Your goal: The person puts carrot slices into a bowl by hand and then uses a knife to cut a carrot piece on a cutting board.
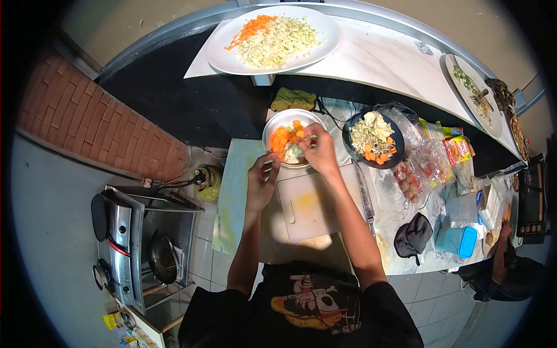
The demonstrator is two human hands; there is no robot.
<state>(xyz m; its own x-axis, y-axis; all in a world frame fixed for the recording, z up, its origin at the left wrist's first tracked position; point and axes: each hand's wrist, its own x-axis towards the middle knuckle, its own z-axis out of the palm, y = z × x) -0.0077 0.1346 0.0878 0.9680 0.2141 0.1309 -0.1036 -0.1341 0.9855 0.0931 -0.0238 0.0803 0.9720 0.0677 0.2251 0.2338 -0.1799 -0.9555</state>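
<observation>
A metal bowl (268, 129) holds orange carrot pieces (282, 138) and pale chopped vegetables (293, 153). My right hand (320, 149) reaches over its right side, fingers pinched together among the contents; what they grip is hidden, though carrot lies right at the fingertips. At the bowl's lower left rim is my left hand (262, 180), thumb and fingers apart with nothing between them. Just below the bowl lies a white cutting board (307, 203) with a thin pale strip on it. A long knife (364, 194) rests along the board's right side.
Right of the bowl is a dark plate (396, 153) of sprouts and carrots, then plastic bags (426, 153), a black cap (413, 235) and a blue-lidded container (467, 242). A large plate (217, 52) of shredded vegetables sits on the raised shelf. Another person (505, 272) is at far right.
</observation>
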